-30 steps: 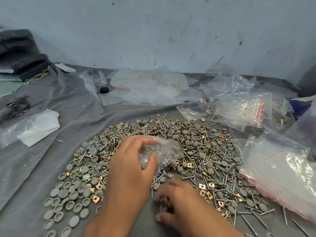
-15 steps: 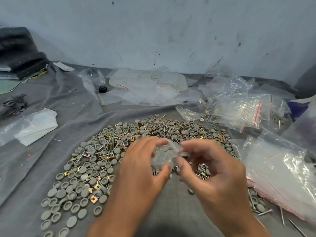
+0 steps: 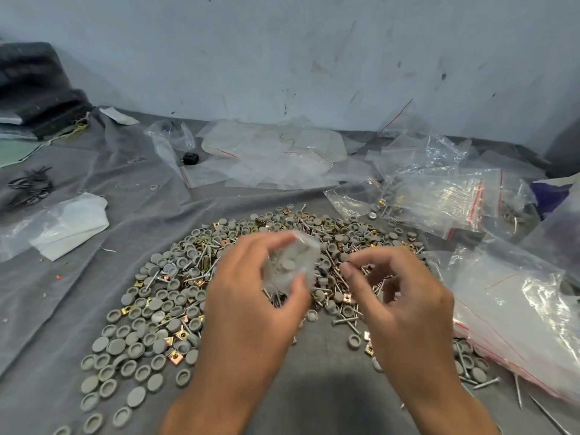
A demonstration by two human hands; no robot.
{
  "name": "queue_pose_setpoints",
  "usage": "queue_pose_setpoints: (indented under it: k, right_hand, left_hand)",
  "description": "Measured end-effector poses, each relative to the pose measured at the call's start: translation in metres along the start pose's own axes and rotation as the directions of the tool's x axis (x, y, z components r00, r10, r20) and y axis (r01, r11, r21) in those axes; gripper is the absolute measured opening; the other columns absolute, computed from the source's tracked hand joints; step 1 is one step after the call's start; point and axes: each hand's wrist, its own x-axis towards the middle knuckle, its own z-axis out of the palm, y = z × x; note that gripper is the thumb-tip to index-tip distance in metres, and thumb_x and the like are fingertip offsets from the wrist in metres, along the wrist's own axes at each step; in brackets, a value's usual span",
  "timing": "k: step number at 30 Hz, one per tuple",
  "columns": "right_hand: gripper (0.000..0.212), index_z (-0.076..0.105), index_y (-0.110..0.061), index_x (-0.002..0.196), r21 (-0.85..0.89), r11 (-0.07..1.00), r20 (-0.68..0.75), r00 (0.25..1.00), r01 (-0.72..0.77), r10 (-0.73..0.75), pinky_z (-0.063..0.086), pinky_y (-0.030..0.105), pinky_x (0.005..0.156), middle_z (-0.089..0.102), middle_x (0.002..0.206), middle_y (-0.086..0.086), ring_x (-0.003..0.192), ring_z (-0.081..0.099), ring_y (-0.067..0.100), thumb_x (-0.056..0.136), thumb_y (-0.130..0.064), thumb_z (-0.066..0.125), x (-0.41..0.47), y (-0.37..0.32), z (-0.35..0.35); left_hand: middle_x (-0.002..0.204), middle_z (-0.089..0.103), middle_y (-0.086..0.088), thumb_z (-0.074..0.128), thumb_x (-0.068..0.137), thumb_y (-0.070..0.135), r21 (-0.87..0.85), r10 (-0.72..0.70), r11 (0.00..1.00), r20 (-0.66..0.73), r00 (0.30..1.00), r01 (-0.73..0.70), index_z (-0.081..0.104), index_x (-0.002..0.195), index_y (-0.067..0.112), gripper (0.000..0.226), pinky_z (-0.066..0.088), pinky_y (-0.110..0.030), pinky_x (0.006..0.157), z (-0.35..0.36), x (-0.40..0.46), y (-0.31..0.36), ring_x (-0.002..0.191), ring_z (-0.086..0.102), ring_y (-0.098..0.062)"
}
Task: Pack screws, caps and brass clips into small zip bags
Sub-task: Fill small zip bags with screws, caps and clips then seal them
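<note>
Our left hand (image 3: 251,296) holds small bag (image 3: 290,266), few caps inside. Right hand (image 3: 398,296) curled, holding nothing we see. Big pile (image 3: 175,296) left.

One view only, from a head-worn camera that looks forward and steeply down over the cloth (image 3: 78,309), towards the wall (image 3: 282,58) along its far edge. It sits close: both forearms enter from the bottom edge, with the left hand (image 3: 251,296) and right hand (image 3: 405,306) large at centre. The wide angle bends the far edge and takes in the cloth's left and right sides. There is no second view for overlap.
</note>
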Motion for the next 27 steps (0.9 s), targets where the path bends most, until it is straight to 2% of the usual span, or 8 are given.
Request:
queue_pose_setpoints:
  k: [2, 3, 6, 9, 12, 17, 22, 27]
  right_hand:
    - [0.014, 0.065, -0.038, 0.094, -0.128, 0.983, 0.208, 0.966, -0.130, 0.154, 0.041, 0.006, 0.069, 0.063, 0.091, -0.026, 0.085, 0.060, -0.003, 0.089, -0.029, 0.074, -0.002, 0.010, 0.004]
    - [0.013, 0.065, -0.039, 0.098, -0.226, 0.961, 0.335, 0.913, -0.163, 0.233, 0.042, 0.008, 0.072, 0.062, 0.094, -0.027, 0.087, 0.059, -0.006, 0.089, -0.032, 0.073, -0.005, 0.015, 0.007]
    - [0.017, 0.066, -0.040, 0.108, -0.410, 0.904, 0.505, 0.795, -0.120, 0.335, 0.047, 0.021, 0.084, 0.059, 0.102, -0.024, 0.097, 0.054, -0.004, 0.092, -0.042, 0.069, -0.016, 0.023, 0.021]
    - [0.031, 0.065, -0.038, 0.111, -0.425, 0.897, 0.525, 0.773, -0.126, 0.357, 0.046, 0.028, 0.087, 0.061, 0.102, -0.021, 0.102, 0.052, 0.004, 0.085, -0.055, 0.071, -0.016, 0.022, 0.032]
    - [0.037, 0.061, -0.039, 0.117, -0.437, 0.895, 0.539, 0.770, -0.089, 0.340, 0.043, 0.029, 0.094, 0.056, 0.108, -0.019, 0.109, 0.047, 0.007, 0.085, -0.058, 0.069, -0.017, 0.024, 0.037]
    - [0.027, 0.053, -0.041, 0.113, -0.430, 0.902, 0.555, 0.775, -0.045, 0.303, 0.037, 0.025, 0.078, 0.051, 0.102, -0.023, 0.103, 0.046, 0.005, 0.091, -0.052, 0.065, -0.022, 0.024, 0.041]
    - [0.020, 0.050, -0.036, 0.104, -0.409, 0.912, 0.570, 0.773, -0.027, 0.278, 0.044, 0.028, 0.080, 0.052, 0.100, -0.018, 0.098, 0.049, 0.007, 0.094, -0.041, 0.066, -0.022, 0.023, 0.041]
    - [0.015, 0.053, -0.037, 0.109, -0.431, 0.902, 0.593, 0.759, 0.017, 0.270, 0.046, 0.028, 0.081, 0.052, 0.104, -0.016, 0.098, 0.054, 0.009, 0.098, -0.029, 0.060, -0.023, 0.023, 0.037]
  left_hand:
    - [0.105, 0.055, 0.020, 0.070, 0.086, 0.017, -0.014, -0.027, 1.000, -0.168, 0.985, 0.025, 0.062, 0.122, 0.024, 0.037, 0.038, -0.006, 0.082, -0.006, 0.003, -0.001, 0.093, 0.049, 0.007]
    - [0.106, 0.055, 0.017, 0.069, 0.084, 0.017, -0.006, -0.039, 0.999, -0.217, 0.975, 0.038, 0.062, 0.122, 0.022, 0.039, 0.037, -0.008, 0.082, -0.009, 0.005, -0.002, 0.092, 0.048, 0.004]
    - [0.110, 0.056, 0.012, 0.070, 0.085, 0.012, 0.051, -0.065, 0.996, -0.192, 0.979, 0.076, 0.061, 0.122, 0.019, 0.038, 0.035, -0.012, 0.086, -0.010, 0.005, -0.006, 0.096, 0.048, -0.009]
    - [0.111, 0.057, 0.011, 0.073, 0.082, 0.009, 0.098, -0.062, 0.993, -0.085, 0.994, 0.070, 0.062, 0.121, 0.018, 0.041, 0.033, -0.012, 0.089, -0.005, 0.002, -0.008, 0.098, 0.047, -0.013]
    - [0.114, 0.057, 0.013, 0.068, 0.083, 0.017, 0.103, -0.053, 0.993, -0.055, 0.997, 0.059, 0.061, 0.121, 0.021, 0.038, 0.033, -0.012, 0.090, -0.004, 0.001, -0.011, 0.103, 0.047, -0.012]
    - [0.114, 0.054, 0.016, 0.072, 0.084, 0.017, 0.118, -0.053, 0.991, -0.037, 0.998, 0.057, 0.058, 0.123, 0.024, 0.042, 0.029, -0.007, 0.095, -0.003, 0.001, -0.014, 0.106, 0.045, -0.008]
    - [0.114, 0.055, 0.015, 0.074, 0.082, 0.014, 0.132, -0.037, 0.991, 0.003, 0.999, 0.036, 0.060, 0.122, 0.022, 0.043, 0.028, -0.008, 0.096, -0.001, 0.001, -0.015, 0.106, 0.047, -0.010]
    - [0.118, 0.055, 0.014, 0.075, 0.080, 0.015, 0.134, -0.029, 0.991, 0.037, 0.999, 0.024, 0.060, 0.124, 0.023, 0.047, 0.027, -0.009, 0.099, -0.001, 0.001, -0.016, 0.113, 0.047, -0.011]
